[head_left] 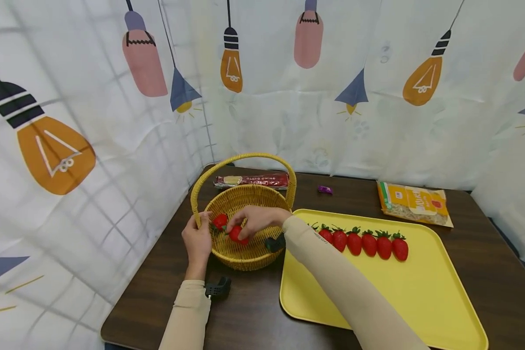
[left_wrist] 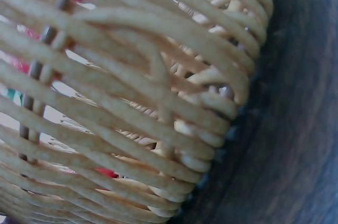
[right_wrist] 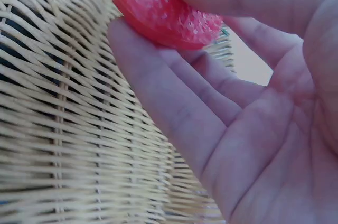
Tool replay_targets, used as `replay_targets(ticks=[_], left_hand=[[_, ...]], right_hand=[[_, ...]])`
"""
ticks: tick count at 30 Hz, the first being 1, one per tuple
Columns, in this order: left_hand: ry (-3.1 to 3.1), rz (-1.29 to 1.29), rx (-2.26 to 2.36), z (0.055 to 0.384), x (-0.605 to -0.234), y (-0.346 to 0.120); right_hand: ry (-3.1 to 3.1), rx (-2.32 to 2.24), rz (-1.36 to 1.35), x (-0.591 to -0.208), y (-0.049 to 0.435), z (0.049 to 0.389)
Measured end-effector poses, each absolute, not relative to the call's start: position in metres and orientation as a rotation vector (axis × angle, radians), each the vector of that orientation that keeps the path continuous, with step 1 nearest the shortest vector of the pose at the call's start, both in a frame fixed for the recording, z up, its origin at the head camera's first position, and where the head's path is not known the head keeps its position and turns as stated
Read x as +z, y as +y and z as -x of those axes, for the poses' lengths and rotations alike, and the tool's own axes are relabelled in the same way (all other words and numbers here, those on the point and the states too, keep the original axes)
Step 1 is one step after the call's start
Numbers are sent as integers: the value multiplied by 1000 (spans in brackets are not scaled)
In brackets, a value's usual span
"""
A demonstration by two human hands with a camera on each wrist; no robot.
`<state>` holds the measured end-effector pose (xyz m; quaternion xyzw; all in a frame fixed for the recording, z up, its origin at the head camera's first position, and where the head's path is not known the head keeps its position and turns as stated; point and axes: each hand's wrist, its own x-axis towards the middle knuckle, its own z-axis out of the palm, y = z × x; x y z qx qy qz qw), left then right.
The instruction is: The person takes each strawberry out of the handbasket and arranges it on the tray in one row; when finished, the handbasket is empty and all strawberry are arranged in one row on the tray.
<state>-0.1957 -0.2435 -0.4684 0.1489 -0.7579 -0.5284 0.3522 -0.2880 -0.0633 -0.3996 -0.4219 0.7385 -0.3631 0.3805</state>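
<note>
A yellow wicker basket [head_left: 255, 193] with a tall arched handle stands on the left part of the table. My left hand [head_left: 198, 241] grips its left side, where the handle meets the rim. Inside the basket, my right hand [head_left: 261, 218] pinches a red strawberry [head_left: 237, 235] between thumb and fingers. That strawberry [right_wrist: 158, 10] also shows in the right wrist view, beside the woven wall. A second strawberry [head_left: 220, 221] lies in the basket near the left hand. Only the basket's weave [left_wrist: 132, 92] and the dark table fill the left wrist view; the left hand is hidden there.
To the right, a yellow tray [head_left: 385, 296] holds a row of several strawberries [head_left: 354, 242], partly covered by the right sleeve. Behind the basket lies a red packet [head_left: 267, 180]. A small purple wrapped piece [head_left: 325, 189] and an orange-yellow bag [head_left: 415, 203] lie toward the back.
</note>
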Motion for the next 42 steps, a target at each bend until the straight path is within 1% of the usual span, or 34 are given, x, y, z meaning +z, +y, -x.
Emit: replay_targets(ticks=[5, 10, 18, 30, 38, 42], left_hand=[[-1974, -405, -1366, 194, -467, -243], [-1975, -403, -1378, 194, -466, -243], [-1959, -396, -1397, 195, -467, -244], [-1972, -407, -1403, 195, -468, -242], [-1962, -390, -1399, 196, -467, -242], [-1960, -392, -1391, 197, -468, -242]], right_hand=[[2010, -984, 1145, -389, -47, 280], [2089, -1093, 1163, -390, -24, 271], [2142, -1320, 1039, -397, 17, 254], [2354, -1464, 749, -398, 77, 232], [2329, -1622, 603, -413, 118, 222], [2388, -1640, 585, -423, 138, 217]])
